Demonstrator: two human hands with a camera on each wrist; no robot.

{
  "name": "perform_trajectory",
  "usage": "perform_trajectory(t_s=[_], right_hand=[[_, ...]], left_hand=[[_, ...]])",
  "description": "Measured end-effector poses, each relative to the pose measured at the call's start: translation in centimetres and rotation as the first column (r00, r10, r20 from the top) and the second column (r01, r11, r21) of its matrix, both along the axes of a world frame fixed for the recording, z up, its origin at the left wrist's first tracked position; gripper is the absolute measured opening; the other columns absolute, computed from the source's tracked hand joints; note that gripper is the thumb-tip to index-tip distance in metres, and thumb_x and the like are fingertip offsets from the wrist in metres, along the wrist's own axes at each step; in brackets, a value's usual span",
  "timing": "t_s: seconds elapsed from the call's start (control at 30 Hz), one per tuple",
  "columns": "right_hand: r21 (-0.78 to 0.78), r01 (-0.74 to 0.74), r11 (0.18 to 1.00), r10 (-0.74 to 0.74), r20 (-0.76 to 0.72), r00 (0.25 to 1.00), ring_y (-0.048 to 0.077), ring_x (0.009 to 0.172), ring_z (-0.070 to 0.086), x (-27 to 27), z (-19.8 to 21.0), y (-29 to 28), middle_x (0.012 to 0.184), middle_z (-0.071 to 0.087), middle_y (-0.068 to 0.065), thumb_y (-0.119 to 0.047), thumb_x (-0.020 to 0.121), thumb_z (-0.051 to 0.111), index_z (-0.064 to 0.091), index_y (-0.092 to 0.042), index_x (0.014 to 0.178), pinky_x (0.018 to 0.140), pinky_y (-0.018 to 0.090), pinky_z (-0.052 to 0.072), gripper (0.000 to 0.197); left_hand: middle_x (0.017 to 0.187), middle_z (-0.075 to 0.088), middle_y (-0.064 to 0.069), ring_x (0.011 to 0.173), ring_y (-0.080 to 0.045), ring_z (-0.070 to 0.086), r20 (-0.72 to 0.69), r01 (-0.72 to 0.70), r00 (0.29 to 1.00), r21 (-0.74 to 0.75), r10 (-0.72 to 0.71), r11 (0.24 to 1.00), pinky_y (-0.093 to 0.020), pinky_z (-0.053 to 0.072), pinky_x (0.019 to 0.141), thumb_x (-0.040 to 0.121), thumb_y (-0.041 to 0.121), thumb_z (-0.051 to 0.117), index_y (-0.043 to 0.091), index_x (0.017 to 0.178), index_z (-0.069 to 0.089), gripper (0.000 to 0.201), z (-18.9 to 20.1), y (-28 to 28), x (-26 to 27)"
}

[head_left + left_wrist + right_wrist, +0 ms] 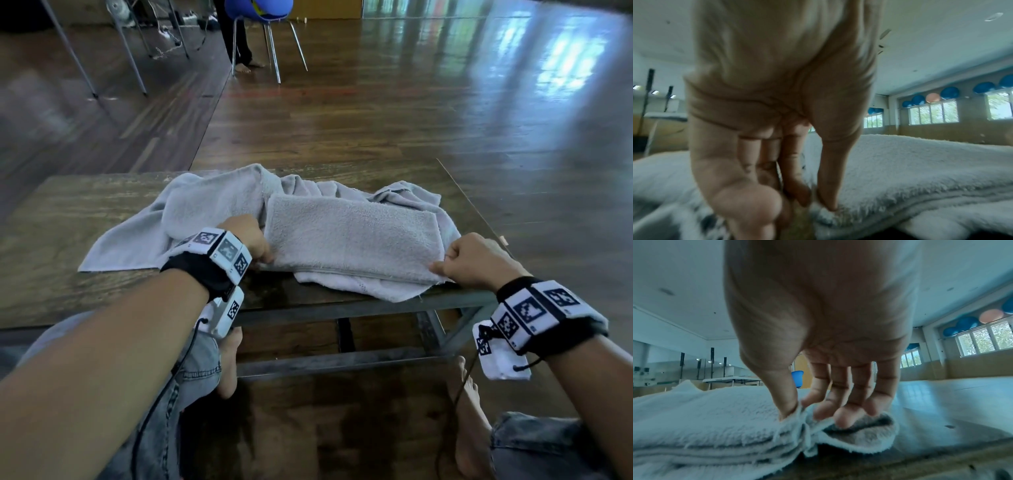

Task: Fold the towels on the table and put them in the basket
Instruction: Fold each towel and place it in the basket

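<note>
My right hand (478,262) pinching near right corner of folded towel (352,236), thumb on top, fingers (846,417) under stacked layers. My left hand (250,240) pinching near left corner same way. Towel at near table (51,219) edge, lying on other loose towels (191,212). Feels like light, limp terry: will sag mid-span, layers may slide. Judgement: grip both corners through all layers, lift evenly. Further off, blue chair (260,13). Basket not in view; contents unknown.

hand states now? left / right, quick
Left hand: closed, pinching the near-left corner of the folded towel.
Right hand: closed, thumb and fingers pinching the towel's near-right corner.
</note>
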State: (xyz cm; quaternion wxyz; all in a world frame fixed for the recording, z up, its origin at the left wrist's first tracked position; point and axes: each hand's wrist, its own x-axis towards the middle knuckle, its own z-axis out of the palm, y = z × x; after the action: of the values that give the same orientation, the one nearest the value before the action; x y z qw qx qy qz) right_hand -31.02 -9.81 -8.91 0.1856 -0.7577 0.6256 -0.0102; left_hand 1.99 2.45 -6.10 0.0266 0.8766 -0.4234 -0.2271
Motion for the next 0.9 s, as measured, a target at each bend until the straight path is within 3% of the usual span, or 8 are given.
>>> perform_trajectory(t_s=[0.1, 0.23, 0.33, 0.43, 0.5, 0.57, 0.73, 0.9], right_hand=[[-0.261, -0.044, 0.964, 0.041, -0.019, 0.999, 0.025, 0.084, 0.056, 1.6, 0.5, 0.3, 0.092, 0.056, 0.001, -0.034, 0.077, 0.068, 0.048, -0.021, 0.087, 0.071, 0.037, 0.043, 0.025], [-0.526, -0.209, 0.825, 0.325, 0.137, 0.936, 0.022, 0.104, 0.046, 6.2, 0.1, 0.4, 0.111, 0.049, 0.002, -0.028, 0.084, 0.060, 0.048, -0.020, 0.102, 0.087, 0.040, 0.042, 0.023], [-0.419, -0.382, 0.824, 0.462, 0.106, 0.880, 0.026, 0.126, 0.041, 9.7, -1.3, 0.6, 0.134, 0.043, 0.005, -0.028, 0.091, 0.053, 0.045, -0.019, 0.127, 0.102, 0.047, 0.039, 0.038], [-0.137, -0.468, 0.873, 0.462, -0.076, 0.884, 0.024, 0.155, -0.002, 10.9, -3.9, 0.4, 0.168, -0.001, -0.001, -0.033, 0.102, 0.033, 0.005, -0.021, 0.158, 0.120, 0.064, 0.005, 0.064], [-0.034, -0.474, 0.880, 0.463, -0.162, 0.871, 0.018, 0.152, -0.024, 10.9, -4.9, 0.1, 0.165, -0.025, -0.008, -0.040, 0.103, 0.021, -0.018, -0.029, 0.157, 0.113, 0.068, -0.012, 0.067], [-0.012, -0.484, 0.875, 0.477, -0.154, 0.865, 0.018, 0.150, -0.029, 10.6, -5.2, -0.3, 0.162, -0.032, -0.010, -0.045, 0.102, 0.018, -0.025, -0.035, 0.154, 0.112, 0.069, -0.016, 0.068], [-0.017, -0.492, 0.871, 0.486, -0.120, 0.865, 0.022, 0.148, -0.033, 9.7, -5.5, -1.3, 0.161, -0.033, -0.013, -0.062, 0.098, 0.019, -0.028, -0.049, 0.148, 0.116, 0.064, -0.016, 0.070], [-0.064, -0.444, 0.894, 0.434, -0.119, 0.893, 0.025, 0.148, -0.031, 8.5, -6.1, -1.7, 0.163, -0.029, -0.009, -0.089, 0.082, 0.011, -0.029, -0.055, 0.145, 0.116, 0.047, -0.019, 0.082]], left_hand=[[0.091, 0.065, -0.008, 0.076, -0.024, 0.061, 0.286, 0.183, 0.949, -0.150, -0.134, 0.972, -0.033, 0.046, 0.059, 0.086, 0.021, 0.067, 0.009, 0.099, 0.061, 0.018, 0.1, -1.5, -1.0], [0.123, 0.051, -0.008, 0.108, -0.027, 0.054, 0.250, 0.444, 0.896, -0.462, -0.367, 0.768, -0.039, 0.047, 0.088, 0.092, 0.029, 0.058, 0.015, 0.117, 0.052, 0.029, -1.3, -4.7, -5.2], [0.148, 0.039, -0.009, 0.140, -0.028, 0.034, 0.295, 0.549, 0.835, -0.402, -0.464, 0.733, -0.042, 0.033, 0.112, 0.097, 0.027, 0.048, 0.016, 0.138, 0.043, 0.043, -4.4, -6.4, -8.0], [0.167, 0.000, 0.002, 0.154, -0.018, -0.005, 0.249, 0.551, 0.831, -0.262, -0.497, 0.792, -0.046, 0.004, 0.124, 0.104, 0.037, 0.030, 0.018, 0.158, 0.007, 0.062, -7.9, -6.9, -8.0], [0.166, -0.012, 0.008, 0.152, -0.011, -0.016, 0.175, 0.525, 0.851, -0.242, -0.495, 0.816, -0.045, -0.009, 0.123, 0.104, 0.044, 0.021, 0.026, 0.158, -0.004, 0.062, -9.1, -7.1, -7.4], [0.165, -0.017, 0.011, 0.150, -0.008, -0.021, 0.163, 0.528, 0.849, -0.237, -0.503, 0.815, -0.042, -0.014, 0.122, 0.102, 0.052, 0.018, 0.033, 0.157, -0.009, 0.064, -9.6, -7.4, -6.7], [0.163, -0.023, 0.013, 0.149, -0.011, -0.026, 0.158, 0.509, 0.860, -0.213, -0.485, 0.834, -0.041, -0.017, 0.118, 0.093, 0.072, 0.017, 0.047, 0.152, -0.014, 0.071, -9.9, -7.5, -5.2], [0.160, -0.030, 0.010, 0.148, -0.012, -0.028, 0.111, 0.452, 0.892, -0.150, -0.439, 0.879, -0.035, -0.019, 0.113, 0.074, 0.093, 0.020, 0.047, 0.150, -0.020, 0.097, -9.6, -6.9, -2.9]])
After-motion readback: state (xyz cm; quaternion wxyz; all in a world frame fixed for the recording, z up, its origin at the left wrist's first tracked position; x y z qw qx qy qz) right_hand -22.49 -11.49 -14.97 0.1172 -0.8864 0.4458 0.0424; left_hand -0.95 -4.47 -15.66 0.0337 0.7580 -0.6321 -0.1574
